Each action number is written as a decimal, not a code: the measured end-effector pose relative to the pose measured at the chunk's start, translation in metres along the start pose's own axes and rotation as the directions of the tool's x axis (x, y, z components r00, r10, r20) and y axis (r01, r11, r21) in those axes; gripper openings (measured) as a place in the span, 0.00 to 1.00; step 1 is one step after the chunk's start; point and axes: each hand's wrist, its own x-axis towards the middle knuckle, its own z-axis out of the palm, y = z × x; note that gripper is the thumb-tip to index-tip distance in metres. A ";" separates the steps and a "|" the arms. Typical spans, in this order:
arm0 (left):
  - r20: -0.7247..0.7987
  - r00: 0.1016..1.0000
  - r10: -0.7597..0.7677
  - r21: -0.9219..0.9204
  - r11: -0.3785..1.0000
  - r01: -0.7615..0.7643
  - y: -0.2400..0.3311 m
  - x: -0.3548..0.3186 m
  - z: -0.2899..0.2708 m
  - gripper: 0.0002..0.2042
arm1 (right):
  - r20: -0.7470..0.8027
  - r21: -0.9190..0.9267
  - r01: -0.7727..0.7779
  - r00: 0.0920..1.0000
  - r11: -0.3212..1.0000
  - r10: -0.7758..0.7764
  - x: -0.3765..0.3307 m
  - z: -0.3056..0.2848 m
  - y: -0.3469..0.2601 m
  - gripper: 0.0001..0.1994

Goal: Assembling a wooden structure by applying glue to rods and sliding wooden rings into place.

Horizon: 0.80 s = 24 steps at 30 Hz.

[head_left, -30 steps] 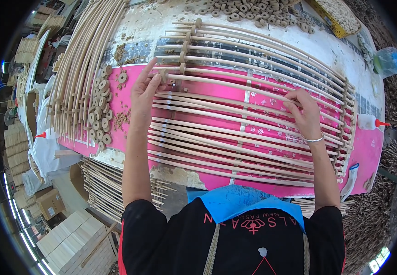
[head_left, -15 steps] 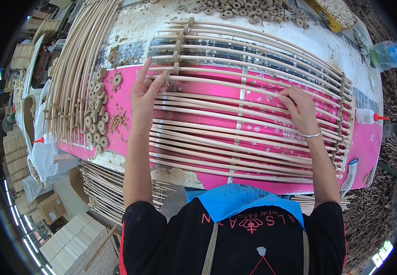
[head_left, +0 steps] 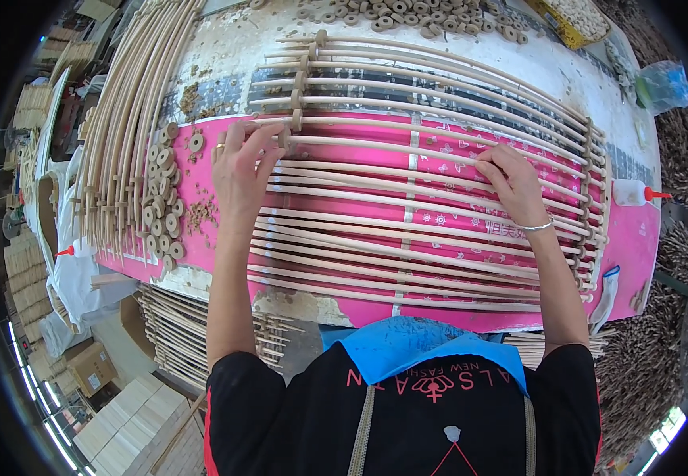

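Note:
A row of slim pale wooden rods lies across the table, several with a brown wooden ring [head_left: 297, 101] near the left end. My left hand [head_left: 241, 168] is closed at the left end of one wooden rod [head_left: 384, 148], thumb and fingers pinching the wooden ring [head_left: 284, 137] there. Farther along that same rod, my right hand [head_left: 516, 186] grips it between thumb and fingers. Nearer me, other bare-ended rods [head_left: 344, 230] lie side by side. At their right ends, more brown rings [head_left: 586, 202] sit close together.
Loose rings [head_left: 168, 194] are heaped left of my left hand, beside a stack of ringed rods [head_left: 122, 119]. A larger ring pile [head_left: 423, 16] covers the far edge. At right stand a white bottle with a red tip [head_left: 628, 192] and a plastic bag [head_left: 663, 87]. Pink sheeting [head_left: 630, 246] covers the near table.
My left hand's forefinger, stretched out before, has curled in, and the hand has shifted slightly left and nearer. My right hand keeps its pinch on the rod almost unmoved.

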 end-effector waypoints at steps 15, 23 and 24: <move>-0.001 0.998 0.070 -0.232 0.970 -0.068 -0.008 0.001 0.018 0.18 | -0.099 -0.148 0.172 0.977 0.974 -0.188 0.003 0.013 0.009 0.07; 0.023 0.999 0.027 -0.164 0.986 -0.023 0.009 0.003 0.018 0.17 | -0.136 -0.199 0.095 0.983 0.975 -0.123 -0.004 0.011 0.010 0.08; 0.032 0.999 0.009 -0.175 0.985 -0.003 0.012 0.005 0.019 0.18 | -0.160 -0.205 0.091 0.979 0.974 -0.125 -0.005 0.011 0.011 0.08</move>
